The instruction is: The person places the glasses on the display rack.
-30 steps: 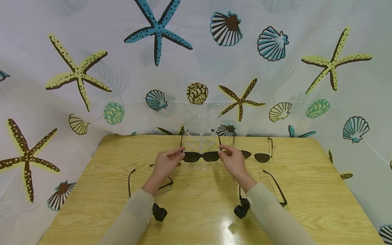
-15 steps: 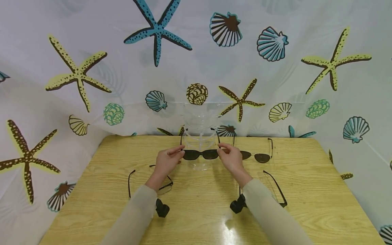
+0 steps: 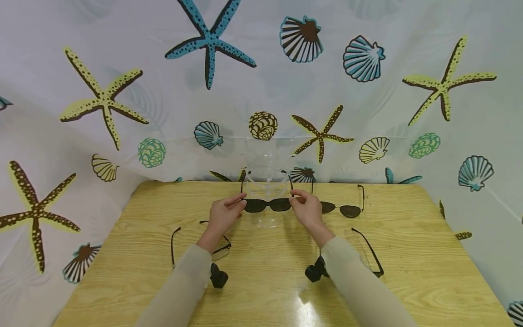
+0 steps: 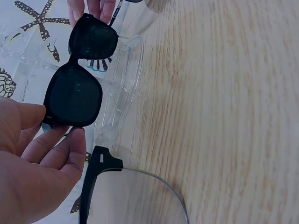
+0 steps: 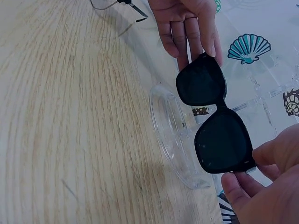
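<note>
3 other pairs of glasses (image 3: 341,208) lie on the wooden table (image 3: 429,254).

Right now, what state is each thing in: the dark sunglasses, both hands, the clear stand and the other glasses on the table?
Black dark-lensed sunglasses: held level in front of the stand, temples unfolded.
Left hand: pinches the sunglasses' left end.
Right hand: pinches their right end.
Clear plastic display stand: upright, tiers bare.
Thin-framed dark-lens glasses: lying on the wooden table, temples open.
Black-framed clear glasses: lying, open.
Clear glasses by the left forearm: lying, open.
</note>
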`<act>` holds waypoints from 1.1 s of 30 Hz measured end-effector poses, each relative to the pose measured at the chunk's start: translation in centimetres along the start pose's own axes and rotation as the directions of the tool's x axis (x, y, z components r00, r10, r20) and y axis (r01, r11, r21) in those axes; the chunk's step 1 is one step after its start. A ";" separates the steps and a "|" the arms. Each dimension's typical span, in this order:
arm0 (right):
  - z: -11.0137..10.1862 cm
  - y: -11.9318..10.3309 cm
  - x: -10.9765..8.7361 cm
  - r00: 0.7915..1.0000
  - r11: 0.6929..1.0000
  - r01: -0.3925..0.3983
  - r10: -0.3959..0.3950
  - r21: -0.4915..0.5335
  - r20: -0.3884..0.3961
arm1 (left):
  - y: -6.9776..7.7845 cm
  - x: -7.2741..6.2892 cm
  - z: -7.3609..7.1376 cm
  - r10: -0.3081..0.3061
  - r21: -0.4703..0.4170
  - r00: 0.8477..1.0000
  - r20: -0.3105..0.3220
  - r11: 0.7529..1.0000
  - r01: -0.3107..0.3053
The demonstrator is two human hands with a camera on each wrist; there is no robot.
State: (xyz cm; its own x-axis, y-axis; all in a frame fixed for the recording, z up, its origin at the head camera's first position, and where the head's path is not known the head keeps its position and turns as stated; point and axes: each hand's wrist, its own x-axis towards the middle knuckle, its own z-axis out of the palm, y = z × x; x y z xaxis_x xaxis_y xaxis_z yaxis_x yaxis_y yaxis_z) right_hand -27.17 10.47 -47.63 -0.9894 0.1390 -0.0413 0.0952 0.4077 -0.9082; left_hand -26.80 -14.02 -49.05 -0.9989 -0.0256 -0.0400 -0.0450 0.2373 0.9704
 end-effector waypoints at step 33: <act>0.1 0.2 0.6 1.000 1.000 -0.008 0.007 0.026 0.021 | -0.2 0.8 0.5 -0.006 0.016 1.000 -0.021 1.000 0.006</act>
State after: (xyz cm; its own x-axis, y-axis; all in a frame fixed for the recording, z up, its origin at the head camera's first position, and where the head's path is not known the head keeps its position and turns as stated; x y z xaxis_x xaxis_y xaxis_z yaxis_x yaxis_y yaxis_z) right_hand -27.76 10.54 -47.92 -0.9908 0.1231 -0.0565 0.1000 0.3827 -0.9185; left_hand -27.61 -13.65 -49.40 -0.9981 -0.0472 -0.0405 -0.0512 0.2530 0.9661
